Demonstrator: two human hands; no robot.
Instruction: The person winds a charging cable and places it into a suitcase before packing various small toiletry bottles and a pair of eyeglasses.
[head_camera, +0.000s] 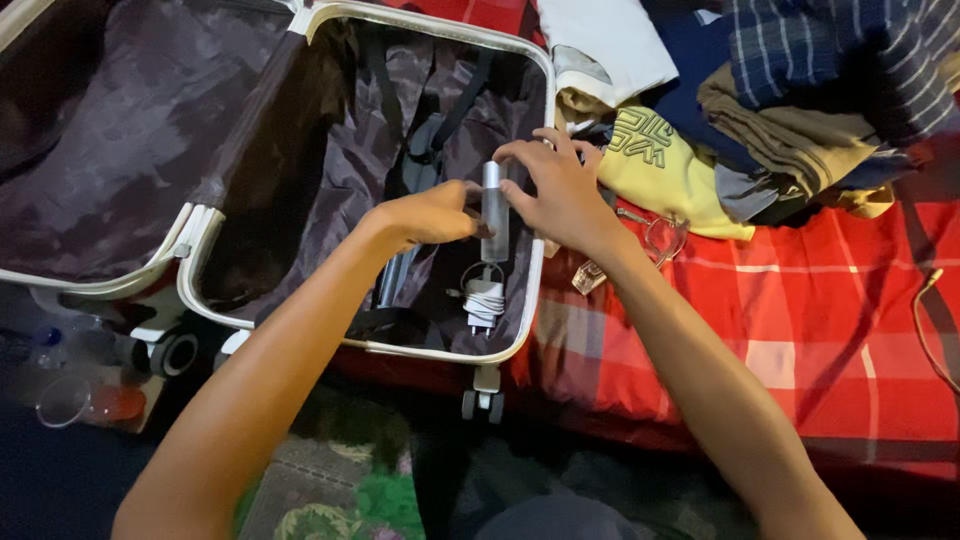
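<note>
Both hands are on the slim silver bottle (494, 210): left hand (432, 213) pinching it at 9 o'clock, right hand (556, 190) wrapped round the top at 3. It's over the open suitcase (420, 30), just above the white charger (484, 300). I'd lay it flat beside the charger so it can't roll.

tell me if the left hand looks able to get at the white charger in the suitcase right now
Probably yes. The white charger lies uncovered on the lining of the suitcase, just below the left hand. Nothing sits between them, though that hand and the right hand are both on a slim silver bottle.
</note>
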